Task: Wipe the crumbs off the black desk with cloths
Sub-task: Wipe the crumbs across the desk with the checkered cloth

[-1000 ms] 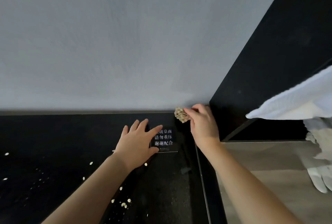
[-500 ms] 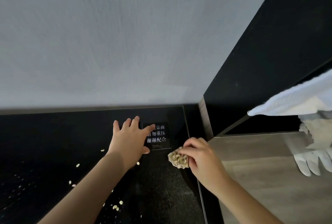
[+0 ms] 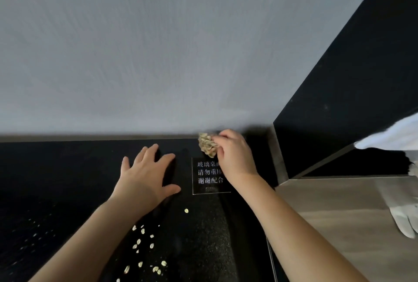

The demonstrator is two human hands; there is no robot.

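Black desk (image 3: 67,164): pale flake crumbs (image 3: 138,241) scattered at the left and near edge, not yet wiped. Left hand (image 3: 147,175) stays flat on the desk, fingers straight, holding nothing. Printed sign (image 3: 207,179) is just to its right. Right hand (image 3: 235,157) pinches a beige wad (image 3: 207,144), probably the cloth. Half a second ago it was by the front edge; now it is back at the wall, beyond the sign. Judged: a repeat stroke in the far corner, main crumbs untouched. No container visible. White towel (image 3: 389,139) and white glove (image 3: 404,220) at far right.

Crumpled tan cloth (image 3: 207,144) at rear of black desk (image 3: 67,168), pale crumbs (image 3: 144,245) scattered.
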